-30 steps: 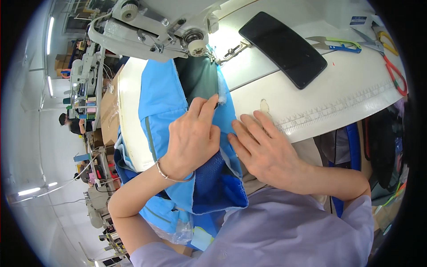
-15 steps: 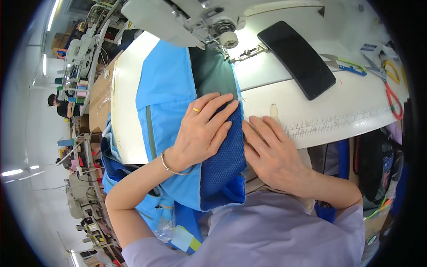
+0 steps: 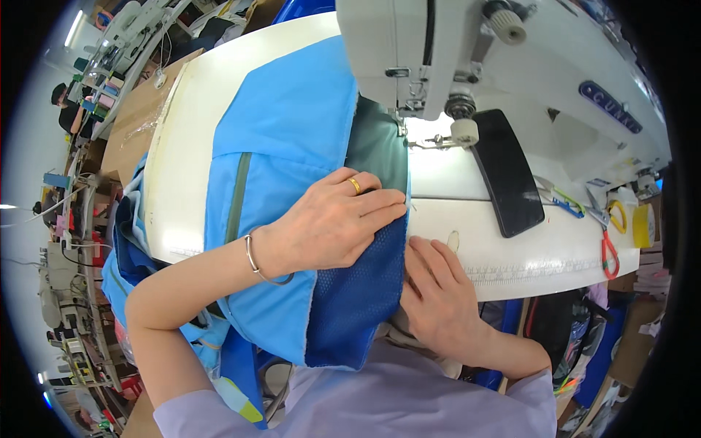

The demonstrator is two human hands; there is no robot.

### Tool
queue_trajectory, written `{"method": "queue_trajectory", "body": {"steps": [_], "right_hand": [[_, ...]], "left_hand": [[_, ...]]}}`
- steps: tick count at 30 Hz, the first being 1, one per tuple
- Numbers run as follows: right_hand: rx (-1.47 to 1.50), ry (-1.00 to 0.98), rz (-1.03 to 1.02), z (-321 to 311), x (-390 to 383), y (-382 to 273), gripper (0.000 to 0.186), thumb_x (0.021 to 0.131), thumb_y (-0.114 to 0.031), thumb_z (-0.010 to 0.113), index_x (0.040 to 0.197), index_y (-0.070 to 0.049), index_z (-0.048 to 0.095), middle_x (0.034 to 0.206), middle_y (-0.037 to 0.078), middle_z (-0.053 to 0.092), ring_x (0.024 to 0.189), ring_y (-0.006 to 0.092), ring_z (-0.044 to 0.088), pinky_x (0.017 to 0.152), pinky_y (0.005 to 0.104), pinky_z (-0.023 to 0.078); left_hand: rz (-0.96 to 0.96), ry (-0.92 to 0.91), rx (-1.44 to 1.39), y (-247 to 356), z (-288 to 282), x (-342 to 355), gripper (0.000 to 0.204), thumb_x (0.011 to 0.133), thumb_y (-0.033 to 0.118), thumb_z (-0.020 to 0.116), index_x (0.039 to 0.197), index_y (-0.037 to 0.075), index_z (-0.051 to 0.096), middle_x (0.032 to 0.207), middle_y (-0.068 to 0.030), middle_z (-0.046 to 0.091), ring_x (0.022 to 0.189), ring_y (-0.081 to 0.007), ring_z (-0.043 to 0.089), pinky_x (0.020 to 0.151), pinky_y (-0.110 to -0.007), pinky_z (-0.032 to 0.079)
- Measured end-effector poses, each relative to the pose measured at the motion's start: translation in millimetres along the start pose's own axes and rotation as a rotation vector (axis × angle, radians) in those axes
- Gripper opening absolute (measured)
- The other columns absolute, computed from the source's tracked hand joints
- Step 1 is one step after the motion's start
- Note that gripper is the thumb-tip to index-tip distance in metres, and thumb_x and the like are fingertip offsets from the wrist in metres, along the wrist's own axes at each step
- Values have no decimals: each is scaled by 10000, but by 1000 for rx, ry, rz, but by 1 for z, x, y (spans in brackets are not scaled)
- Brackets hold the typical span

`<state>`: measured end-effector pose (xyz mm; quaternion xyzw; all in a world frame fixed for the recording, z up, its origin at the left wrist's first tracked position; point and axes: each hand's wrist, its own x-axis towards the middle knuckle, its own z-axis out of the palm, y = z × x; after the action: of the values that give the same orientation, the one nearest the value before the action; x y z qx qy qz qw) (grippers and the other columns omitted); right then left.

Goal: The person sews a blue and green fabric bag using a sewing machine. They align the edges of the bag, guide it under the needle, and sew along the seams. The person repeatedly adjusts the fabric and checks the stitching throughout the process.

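Note:
A light-blue fabric piece (image 3: 281,109) lies on the white sewing table, with a green-grey lining (image 3: 376,142) and dark-blue mesh (image 3: 358,292) along its right side. Its far right edge runs up to the presser foot (image 3: 402,125) of a sewing machine (image 3: 365,51). My left hand (image 3: 336,219), with a ring, presses on the fabric with bent fingers, gripping near the right edge where lining meets mesh. My right hand (image 3: 442,299) lies beside the mesh edge with fingers stretched out on the tabletop, touching the edge. Part of its thumb side is hidden by the fabric.
A black phone (image 3: 507,175) lies right of the presser foot. Beyond it are scissors with red and yellow handles (image 3: 610,252), small snips (image 3: 566,204) and a yellow tape roll (image 3: 643,226). A printed ruler (image 3: 511,273) follows the near table edge (image 3: 540,286). Other machines and a person (image 3: 69,109) are at left.
The view has shifted, showing more of the machine. My left fingers are more bent and drawn together at the fabric's edge. My right hand still lies beside the mesh.

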<state>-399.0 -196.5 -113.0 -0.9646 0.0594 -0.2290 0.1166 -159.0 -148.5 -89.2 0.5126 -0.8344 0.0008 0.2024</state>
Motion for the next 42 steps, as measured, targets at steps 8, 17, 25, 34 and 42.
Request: {"method": "queue_trajectory", "body": {"steps": [8, 17, 25, 34, 42], "right_hand": [[12, -9, 48, 3, 24, 15, 224, 726, -79, 647, 843, 110, 679, 1224, 312, 624, 1224, 435, 568, 1065, 541, 466], [35, 34, 91, 7, 35, 26, 327, 625, -21, 680, 918, 124, 685, 1257, 260, 598, 1231, 386, 552, 1076, 500, 455], [92, 33, 133, 8, 31, 27, 517, 660, 19, 650, 1166, 120, 628, 1317, 238, 585, 1255, 404, 538, 1080, 517, 448], [127, 156, 193, 10, 29, 26, 414, 697, 24, 646, 1106, 77, 684, 1214, 189, 654, 1156, 354, 614, 1056, 498, 471], [142, 246, 2, -10, 11, -9, 299, 802, -80, 660, 1086, -14, 725, 1156, 156, 702, 1164, 333, 640, 1093, 568, 427]], "left_hand": [[94, 70, -18, -37, 7, 13, 360, 764, 13, 695, 1123, 19, 722, 1200, -71, 713, 1025, -269, 664, 899, -398, 544], [170, 100, 2, -70, 15, 16, 455, 787, -13, 684, 1230, 89, 679, 1180, -79, 656, 1008, -278, 647, 884, -414, 540], [216, 119, 4, -83, 16, 20, 431, 819, 1, 681, 1238, 106, 680, 1143, -78, 644, 967, -277, 630, 862, -407, 534], [243, 112, 16, -100, 13, 24, 467, 803, -24, 648, 1250, 105, 689, 1202, -84, 686, 1083, -289, 671, 930, -406, 568], [90, 84, -45, -51, -50, 28, 330, 767, -58, 590, 1029, 62, 751, 1105, -102, 749, 1005, -313, 703, 903, -427, 572]]}}
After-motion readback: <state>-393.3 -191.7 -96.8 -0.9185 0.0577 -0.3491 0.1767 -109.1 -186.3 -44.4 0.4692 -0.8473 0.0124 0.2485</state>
